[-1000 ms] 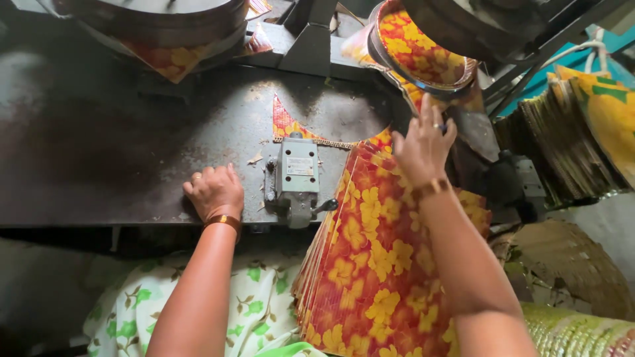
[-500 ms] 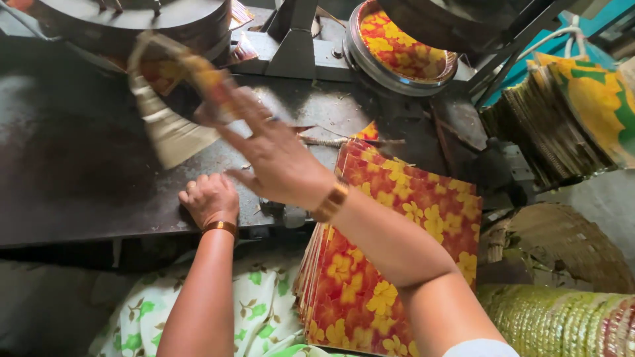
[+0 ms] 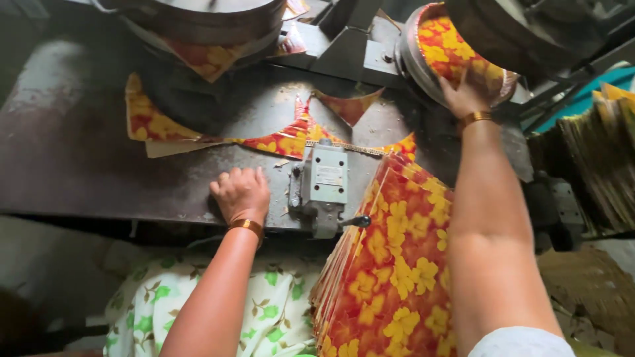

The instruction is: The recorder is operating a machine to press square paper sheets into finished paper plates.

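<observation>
Pressing station, seen from above. The right hand [image 3: 465, 98] reaches into the right-hand die [image 3: 413, 63], fingers curled on the edge of the floral pressed plate [image 3: 450, 49] seated there; lifting it out appears to be the step in hand, calling for a clean pull clear of the rim. The left hand [image 3: 241, 193], fingers loosely curled and holding nothing, rests on the metal bed [image 3: 79, 165] beside the grey switch box [image 3: 325, 185]. Floral sheets [image 3: 390, 264] are stacked below.
</observation>
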